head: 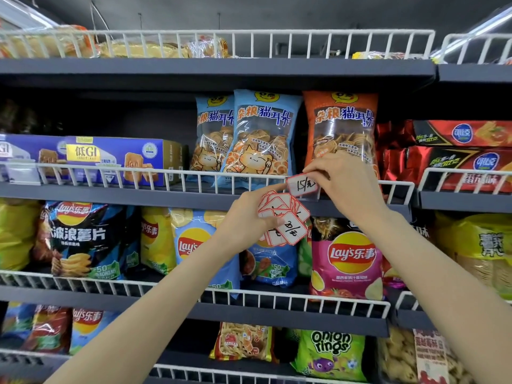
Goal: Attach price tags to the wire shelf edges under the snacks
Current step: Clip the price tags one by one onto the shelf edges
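My right hand (342, 187) pinches a white price tag with a red border (302, 185), marked 15, against the white wire rail (166, 173) of the second shelf. The tag sits under the orange snack bag (342, 128). My left hand (246, 214) holds a fanned stack of several similar price tags (285, 221) just below and left of it, one marked 20. The left forefinger reaches up toward the 15 tag. Two blue snack bags (249, 134) stand left of the orange one.
Blue biscuit boxes (116, 159) lie left on the same shelf, with a clear tag holder (22, 171) on the rail. Red bags (454, 153) are at right. Lay's chip bags (347, 259) fill the shelf below, and an onion rings bag (331, 353) lower down.
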Demonstrator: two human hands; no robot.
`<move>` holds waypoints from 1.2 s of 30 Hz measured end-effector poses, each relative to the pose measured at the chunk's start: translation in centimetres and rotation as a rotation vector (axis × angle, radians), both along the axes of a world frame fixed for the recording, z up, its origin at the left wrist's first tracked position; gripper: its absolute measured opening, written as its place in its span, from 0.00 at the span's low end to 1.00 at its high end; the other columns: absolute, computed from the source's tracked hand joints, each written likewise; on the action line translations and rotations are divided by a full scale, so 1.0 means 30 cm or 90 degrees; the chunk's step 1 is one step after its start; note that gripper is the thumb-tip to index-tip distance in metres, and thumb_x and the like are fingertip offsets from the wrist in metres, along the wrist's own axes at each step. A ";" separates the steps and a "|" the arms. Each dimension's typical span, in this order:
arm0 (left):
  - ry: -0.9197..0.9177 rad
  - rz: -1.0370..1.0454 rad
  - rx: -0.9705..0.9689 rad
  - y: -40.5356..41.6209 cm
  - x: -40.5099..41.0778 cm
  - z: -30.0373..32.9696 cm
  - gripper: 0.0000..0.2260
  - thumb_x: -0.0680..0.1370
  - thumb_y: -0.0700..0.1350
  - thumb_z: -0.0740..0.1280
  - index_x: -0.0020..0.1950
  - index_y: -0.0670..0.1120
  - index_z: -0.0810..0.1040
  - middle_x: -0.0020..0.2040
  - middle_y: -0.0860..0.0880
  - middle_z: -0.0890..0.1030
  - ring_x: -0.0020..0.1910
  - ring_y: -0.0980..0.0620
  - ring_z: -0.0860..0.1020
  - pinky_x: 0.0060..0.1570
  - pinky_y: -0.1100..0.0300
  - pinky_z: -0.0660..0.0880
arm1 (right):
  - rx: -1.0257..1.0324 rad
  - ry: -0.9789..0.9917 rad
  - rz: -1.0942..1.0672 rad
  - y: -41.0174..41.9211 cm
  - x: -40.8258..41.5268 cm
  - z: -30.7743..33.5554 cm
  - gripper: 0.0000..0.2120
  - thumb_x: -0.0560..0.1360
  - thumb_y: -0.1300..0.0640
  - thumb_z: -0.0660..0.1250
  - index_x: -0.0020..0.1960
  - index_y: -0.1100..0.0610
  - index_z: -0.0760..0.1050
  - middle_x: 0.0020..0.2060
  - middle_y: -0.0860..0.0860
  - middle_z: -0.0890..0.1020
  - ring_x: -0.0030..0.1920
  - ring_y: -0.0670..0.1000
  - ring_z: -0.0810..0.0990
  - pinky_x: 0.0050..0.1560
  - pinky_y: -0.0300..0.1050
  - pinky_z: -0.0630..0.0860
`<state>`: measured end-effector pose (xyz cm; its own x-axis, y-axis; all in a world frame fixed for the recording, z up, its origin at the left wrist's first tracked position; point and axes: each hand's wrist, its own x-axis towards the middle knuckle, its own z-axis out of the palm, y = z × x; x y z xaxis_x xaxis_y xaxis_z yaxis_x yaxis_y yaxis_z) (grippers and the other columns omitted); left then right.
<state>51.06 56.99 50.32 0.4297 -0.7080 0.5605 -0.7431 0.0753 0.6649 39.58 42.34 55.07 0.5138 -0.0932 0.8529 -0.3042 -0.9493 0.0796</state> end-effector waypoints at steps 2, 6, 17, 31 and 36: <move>-0.001 0.000 0.001 -0.003 0.003 0.000 0.26 0.73 0.37 0.70 0.68 0.55 0.70 0.54 0.51 0.82 0.52 0.53 0.81 0.54 0.51 0.78 | -0.009 -0.025 -0.005 0.001 0.008 -0.023 0.08 0.76 0.55 0.65 0.50 0.55 0.82 0.46 0.50 0.80 0.51 0.51 0.73 0.40 0.41 0.66; 0.002 -0.001 0.005 -0.004 0.004 0.001 0.27 0.73 0.38 0.71 0.69 0.54 0.70 0.54 0.51 0.82 0.52 0.52 0.81 0.54 0.50 0.78 | 0.041 -0.055 0.003 0.004 0.009 -0.044 0.09 0.77 0.56 0.65 0.52 0.56 0.82 0.45 0.52 0.78 0.50 0.51 0.71 0.43 0.40 0.63; 0.005 -0.001 0.016 0.001 -0.008 0.016 0.26 0.73 0.37 0.70 0.70 0.52 0.70 0.52 0.50 0.82 0.49 0.52 0.82 0.53 0.51 0.78 | -0.030 0.007 -0.051 0.016 -0.005 -0.031 0.06 0.77 0.58 0.62 0.49 0.53 0.78 0.44 0.49 0.78 0.50 0.50 0.71 0.37 0.41 0.63; 0.022 -0.001 0.025 0.002 -0.018 0.036 0.27 0.73 0.37 0.70 0.71 0.49 0.69 0.51 0.49 0.83 0.48 0.52 0.82 0.52 0.54 0.79 | -0.146 -0.029 -0.096 0.033 0.007 -0.047 0.06 0.67 0.63 0.74 0.39 0.56 0.78 0.34 0.51 0.78 0.39 0.53 0.76 0.33 0.40 0.64; 0.022 0.002 0.024 -0.007 -0.025 0.047 0.27 0.73 0.37 0.71 0.71 0.48 0.68 0.50 0.49 0.82 0.49 0.51 0.82 0.53 0.56 0.78 | -0.144 -0.039 -0.101 0.022 0.015 -0.062 0.13 0.66 0.67 0.73 0.48 0.56 0.78 0.39 0.52 0.79 0.43 0.56 0.76 0.41 0.48 0.71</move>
<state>50.30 56.78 51.74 0.4511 -0.7270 0.5177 -0.7199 0.0465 0.6925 40.02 42.99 53.22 0.4548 0.0282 0.8901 -0.4581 -0.8497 0.2609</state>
